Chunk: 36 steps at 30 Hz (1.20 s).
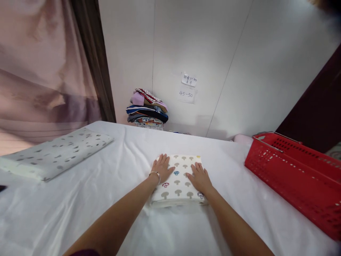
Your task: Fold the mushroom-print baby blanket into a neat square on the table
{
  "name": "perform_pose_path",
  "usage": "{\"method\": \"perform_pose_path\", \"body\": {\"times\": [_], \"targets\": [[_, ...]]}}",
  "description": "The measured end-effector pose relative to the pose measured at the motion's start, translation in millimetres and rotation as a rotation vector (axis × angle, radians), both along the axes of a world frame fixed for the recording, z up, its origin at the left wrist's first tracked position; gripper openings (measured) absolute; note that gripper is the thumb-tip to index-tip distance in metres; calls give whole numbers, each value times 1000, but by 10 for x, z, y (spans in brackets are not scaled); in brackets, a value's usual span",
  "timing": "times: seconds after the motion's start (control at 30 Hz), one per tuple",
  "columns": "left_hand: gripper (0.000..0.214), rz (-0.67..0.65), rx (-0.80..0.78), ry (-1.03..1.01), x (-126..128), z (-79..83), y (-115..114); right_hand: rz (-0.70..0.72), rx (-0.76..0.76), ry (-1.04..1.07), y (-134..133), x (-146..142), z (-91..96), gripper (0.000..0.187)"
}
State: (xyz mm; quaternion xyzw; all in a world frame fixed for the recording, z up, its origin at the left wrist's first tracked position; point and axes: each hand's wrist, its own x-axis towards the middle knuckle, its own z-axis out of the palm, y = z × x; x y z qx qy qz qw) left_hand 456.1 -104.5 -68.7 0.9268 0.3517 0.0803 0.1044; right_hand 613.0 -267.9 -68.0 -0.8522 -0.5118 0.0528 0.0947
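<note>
A folded white cloth (177, 183) with rows of grey mushroom prints and a few coloured ones lies on the white-covered table, right before me. My left hand (162, 168) rests flat on its left side, fingers spread, a bracelet at the wrist. On the cloth's right side lies my right hand (200, 177), also flat with fingers apart. Neither hand grips anything. The cloth looks like a neat rectangle, with layered edges along its near side.
Left on the table (119, 170) lies a larger folded white cloth (69, 149) with grey spots. A red plastic basket (290, 177) with a metal handle stands at right. Behind the table, a stack of folded fabrics (147, 110) sits by the wall below paper notes (188, 87).
</note>
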Motion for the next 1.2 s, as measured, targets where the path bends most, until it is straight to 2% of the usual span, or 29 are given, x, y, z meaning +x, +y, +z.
{"method": "perform_pose_path", "body": {"times": [0.13,0.23,0.33,0.4,0.5,0.7,0.8,0.9,0.97,1.07,1.2], "targets": [[67,2,-40,7,-20,124,-57,-10,-10,40,28,-7,86,65],[67,-59,-39,-17,-136,178,-243,-10,-48,107,-4,-7,184,61],[66,-180,-20,-64,-312,110,-458,3,-60,135,-119,-39,212,57],[63,-212,-7,-83,-400,34,-544,11,-26,119,-205,-79,179,58],[61,-198,1,-90,-437,-31,-562,15,36,113,-276,-125,110,58],[47,-202,14,-190,-484,17,-552,27,178,162,-394,-108,91,48],[44,-235,27,-233,-661,4,-625,146,252,97,-604,-121,101,46],[50,-344,83,-234,-880,-42,-692,350,288,15,-829,-138,91,46],[57,-411,130,-215,-988,-64,-717,437,302,-28,-931,-132,71,47],[57,-445,178,-171,-1052,-64,-737,480,315,-72,-1000,-106,28,49],[52,-417,200,-129,-1030,-36,-766,451,324,-65,-1012,-98,-13,46]]}}
